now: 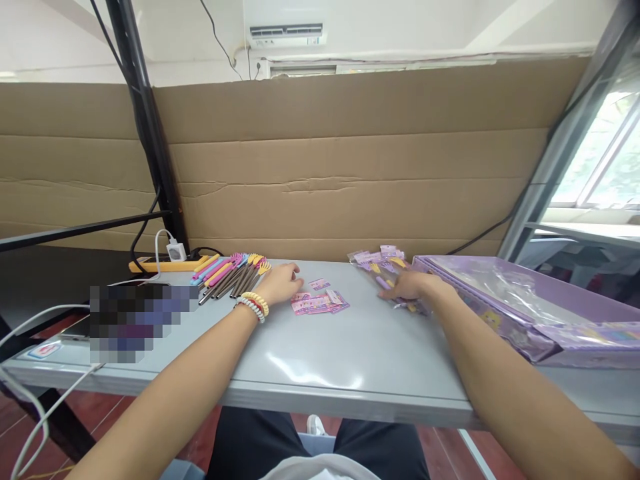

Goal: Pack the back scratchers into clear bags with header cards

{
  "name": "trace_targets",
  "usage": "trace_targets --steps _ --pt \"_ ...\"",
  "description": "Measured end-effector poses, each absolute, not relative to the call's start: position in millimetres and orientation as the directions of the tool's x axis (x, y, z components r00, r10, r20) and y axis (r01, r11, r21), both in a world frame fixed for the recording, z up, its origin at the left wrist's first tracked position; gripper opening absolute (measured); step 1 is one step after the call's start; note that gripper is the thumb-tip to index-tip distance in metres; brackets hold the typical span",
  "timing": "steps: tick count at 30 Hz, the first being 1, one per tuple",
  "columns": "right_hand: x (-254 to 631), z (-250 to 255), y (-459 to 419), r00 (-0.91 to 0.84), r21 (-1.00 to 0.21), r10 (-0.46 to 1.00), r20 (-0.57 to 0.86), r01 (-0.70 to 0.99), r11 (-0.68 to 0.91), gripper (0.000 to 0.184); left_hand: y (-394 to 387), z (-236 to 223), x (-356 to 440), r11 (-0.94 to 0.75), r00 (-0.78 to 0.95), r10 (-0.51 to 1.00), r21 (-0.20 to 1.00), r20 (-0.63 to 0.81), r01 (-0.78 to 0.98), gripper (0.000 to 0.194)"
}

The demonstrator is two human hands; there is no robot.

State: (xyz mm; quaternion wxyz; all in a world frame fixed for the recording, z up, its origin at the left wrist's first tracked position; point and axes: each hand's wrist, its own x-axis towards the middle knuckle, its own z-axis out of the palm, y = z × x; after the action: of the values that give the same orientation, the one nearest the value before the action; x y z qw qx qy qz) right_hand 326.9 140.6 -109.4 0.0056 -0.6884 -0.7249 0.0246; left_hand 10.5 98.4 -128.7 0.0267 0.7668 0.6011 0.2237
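Note:
My left hand [277,285] reaches over the table just left of the small pink printed cards [317,304], its fingers apart and their tips near the closest cards. On my left wrist are beaded bracelets [254,305]. A pile of clear plastic packets [376,261] with purple headers and purple and yellow pieces inside lies to the right. My right hand [407,285] is on this pile, thumb and fingers around a packet; part of the grip is hidden. Left of my left hand lies a bunch of fork-ended sticks [233,273] with coloured handles and metal shafts.
A purple printed box [500,313] with clear plastic in it stands at the right. A yellow power strip [170,264] with a white charger [176,250] and cables sits back left. A cardboard wall [350,160] closes off the back. A blurred patch covers something at left.

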Motion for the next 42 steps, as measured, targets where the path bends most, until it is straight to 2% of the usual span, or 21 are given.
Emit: trace_targets --steps 3,7,10,12,14,16,19,22,26,30,37,40,42 --pt "318 -101 131 0.035 0.012 0.989 -0.143 0.999 -0.033 0.048 99 -130 10 -0.297 0.202 0.928 0.298 0.312 0.907 0.040" --pt "311 -96 124 0.037 -0.066 0.999 -0.001 0.997 -0.037 0.039 99 -129 10 -0.323 0.239 0.926 0.289 0.292 0.901 0.039" --pt "307 -98 123 -0.067 -0.105 0.984 0.167 0.991 0.085 0.030 99 -130 10 -0.345 0.267 0.922 0.283 0.280 0.895 0.038" --pt "302 -101 122 -0.177 -0.105 0.962 0.206 0.974 0.201 0.026 99 -131 10 -0.361 0.288 0.918 0.276 0.272 0.891 0.040" --pt "297 -105 121 -0.271 -0.114 0.947 0.172 0.949 0.293 0.024 99 -132 10 -0.375 0.313 0.917 0.268 0.246 0.887 0.043" --pt "293 -108 120 -0.289 -0.133 0.950 0.119 0.943 0.304 0.023 99 -134 10 -0.383 0.334 0.918 0.265 0.213 0.885 0.047" --pt "295 -108 122 -0.170 -0.127 0.982 0.082 0.975 0.180 0.024 99 -135 10 -0.388 0.342 0.918 0.278 0.199 0.879 0.049" --pt "303 -105 125 -0.048 -0.091 0.993 0.105 0.994 0.058 0.028 100 -135 10 -0.388 0.337 0.917 0.286 0.212 0.876 0.049" --pt "303 -106 127 0.001 -0.047 0.998 0.060 0.999 0.002 0.042 100 -135 10 -0.386 0.338 0.919 0.282 0.204 0.878 0.050" --pt "290 -112 126 0.015 -0.001 0.999 0.037 1.000 -0.015 0.041 100 -136 9 -0.394 0.346 0.915 0.269 0.208 0.879 0.051" --pt "278 -116 128 -0.122 -0.099 0.989 -0.083 0.989 0.114 0.041 99 -134 10 -0.384 0.338 0.920 0.278 0.199 0.880 0.050" --pt "285 -107 125 -0.097 -0.112 0.994 -0.042 0.989 0.092 0.048 97 -133 12 -0.392 0.345 0.916 0.277 0.205 0.877 0.050" --pt "296 -97 121 -0.161 -0.177 0.986 -0.047 0.973 0.150 0.055 96 -132 13 -0.398 0.348 0.912 0.271 0.216 0.876 0.050"
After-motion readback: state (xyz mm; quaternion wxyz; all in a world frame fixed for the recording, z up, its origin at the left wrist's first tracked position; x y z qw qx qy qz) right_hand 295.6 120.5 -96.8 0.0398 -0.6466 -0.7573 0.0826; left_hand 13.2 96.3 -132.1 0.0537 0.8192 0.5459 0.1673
